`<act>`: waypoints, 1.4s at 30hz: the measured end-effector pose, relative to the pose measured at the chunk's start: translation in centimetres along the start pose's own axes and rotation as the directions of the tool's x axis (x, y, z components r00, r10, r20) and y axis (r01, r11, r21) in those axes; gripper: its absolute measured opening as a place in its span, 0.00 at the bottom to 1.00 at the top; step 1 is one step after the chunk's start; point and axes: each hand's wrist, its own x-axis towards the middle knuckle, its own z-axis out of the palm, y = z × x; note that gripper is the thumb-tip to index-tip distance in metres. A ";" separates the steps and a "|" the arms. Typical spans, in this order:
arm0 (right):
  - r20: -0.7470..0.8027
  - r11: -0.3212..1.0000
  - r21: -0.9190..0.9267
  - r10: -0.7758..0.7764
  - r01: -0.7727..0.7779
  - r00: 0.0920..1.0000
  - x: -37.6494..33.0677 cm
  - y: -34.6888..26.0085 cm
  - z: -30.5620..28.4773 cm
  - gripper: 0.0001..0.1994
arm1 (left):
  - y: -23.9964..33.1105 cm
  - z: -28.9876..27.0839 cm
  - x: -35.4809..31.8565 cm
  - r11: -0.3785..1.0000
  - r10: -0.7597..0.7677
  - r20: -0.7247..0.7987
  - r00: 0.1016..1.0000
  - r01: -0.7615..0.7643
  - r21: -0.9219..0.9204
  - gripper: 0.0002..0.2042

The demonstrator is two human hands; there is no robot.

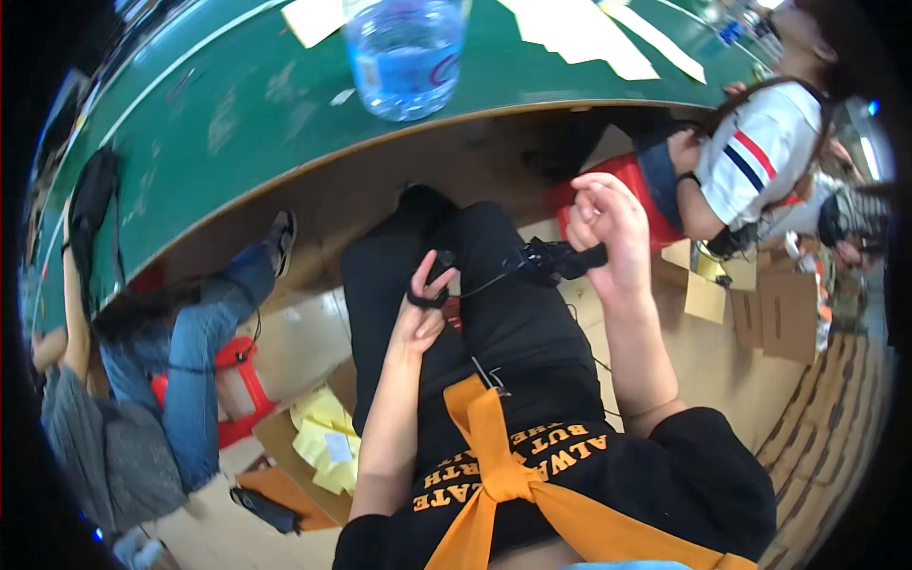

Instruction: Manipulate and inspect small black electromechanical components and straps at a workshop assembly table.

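Black corded device (560, 262) sits over the lap, its outer end against the right hand (613, 228). Largest near this grip is the green table (218, 123), ahead of both hands, followed by the black trousers (522, 323) directly beneath them. An orange scarf (508, 483) lies nearer the body than either hand, and a water bottle (404, 57) stands beyond the left hand (418, 323), close to the table's edge; a careless reach forward could knock it over.

The right fingers are loosely curled, and I cannot tell whether they clasp the device or it merely rests against the palm or wrist. If it only rests there, a turn of that hand could drop it into the lap. The left hand is half open, two fingers spread apart, with a black band (427, 300) about it (no firm pinch shows).

Thinnest is the cord (492, 282) between the hands: parting them too far could pull it taut and drag the band loose, while slack could snag on trousers or scarf.
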 end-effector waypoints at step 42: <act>0.082 0.964 -0.022 0.265 -0.265 0.961 -4.5 3.5 -3.1 0.11 | -3.8 15.7 1.7 0.661 0.099 0.121 0.988 -0.156 0.734 0.07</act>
